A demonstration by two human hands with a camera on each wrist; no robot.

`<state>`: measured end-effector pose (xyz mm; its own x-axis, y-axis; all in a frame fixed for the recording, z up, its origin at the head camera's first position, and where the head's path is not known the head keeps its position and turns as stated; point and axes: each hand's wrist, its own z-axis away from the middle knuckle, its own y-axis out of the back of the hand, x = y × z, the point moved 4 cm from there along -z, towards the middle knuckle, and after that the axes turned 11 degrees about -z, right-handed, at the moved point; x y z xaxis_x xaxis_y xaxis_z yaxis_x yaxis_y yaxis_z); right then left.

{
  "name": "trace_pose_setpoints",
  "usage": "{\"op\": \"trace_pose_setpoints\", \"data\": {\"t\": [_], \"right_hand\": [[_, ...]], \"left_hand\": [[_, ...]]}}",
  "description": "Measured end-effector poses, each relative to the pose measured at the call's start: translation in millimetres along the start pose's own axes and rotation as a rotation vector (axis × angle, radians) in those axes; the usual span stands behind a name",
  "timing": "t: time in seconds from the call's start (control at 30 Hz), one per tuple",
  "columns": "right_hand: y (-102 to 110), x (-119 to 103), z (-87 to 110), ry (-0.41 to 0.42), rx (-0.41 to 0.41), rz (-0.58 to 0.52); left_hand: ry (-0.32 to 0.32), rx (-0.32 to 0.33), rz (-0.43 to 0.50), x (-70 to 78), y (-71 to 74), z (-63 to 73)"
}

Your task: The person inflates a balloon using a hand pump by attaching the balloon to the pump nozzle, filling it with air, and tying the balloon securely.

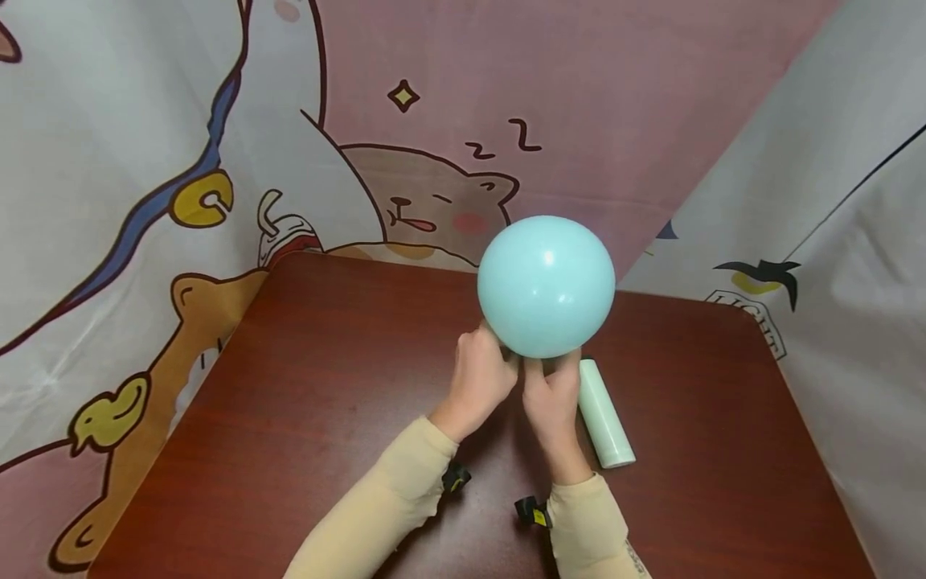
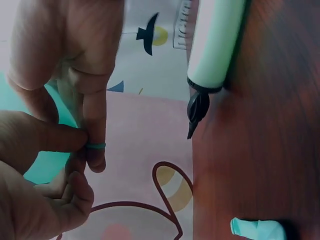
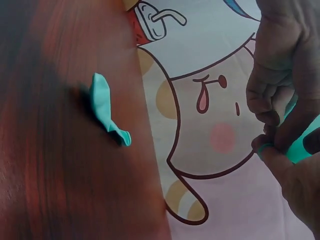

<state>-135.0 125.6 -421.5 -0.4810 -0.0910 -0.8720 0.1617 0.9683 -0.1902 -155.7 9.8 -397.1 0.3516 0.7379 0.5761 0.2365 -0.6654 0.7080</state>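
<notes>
A round, inflated light-blue balloon is up in front of me, above the far part of the table, with both hands at its lower side. My left hand pinches the balloon's neck between thumb and fingers. The neck's rolled rim circles a finger of my right hand, close to its tip. From the right wrist view, the fingers of both hands meet at the neck, and the balloon's body is mostly out of frame.
Right of my right hand, a pale green balloon pump lies on the brown table, its black nozzle pointing away. A limp, uninflated balloon lies near the far table edge. A printed cloth hangs behind.
</notes>
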Motion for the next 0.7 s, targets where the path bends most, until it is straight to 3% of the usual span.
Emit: {"op": "trace_pose_setpoints", "data": {"t": [0.3,0.5,0.6,0.7], "right_hand": [[-0.4,4.6,7.5,-0.013,0.012,0.088],[0.3,4.5,9.4,0.038,0.021,0.12],[0.8,5.7,8.2,0.011,0.028,0.101],[3.0,7.3,6.5,-0.051,0.046,0.129]], "left_hand": [[0.073,-0.158,0.015,-1.5,-3.7,-3.0],[0.024,-0.137,0.011,-1.8,-7.0,-4.3],[0.022,-0.134,0.029,-4.0,-12.0,-2.8],[-0.033,-0.128,-0.015,-2.8,-18.8,-0.5]]}}
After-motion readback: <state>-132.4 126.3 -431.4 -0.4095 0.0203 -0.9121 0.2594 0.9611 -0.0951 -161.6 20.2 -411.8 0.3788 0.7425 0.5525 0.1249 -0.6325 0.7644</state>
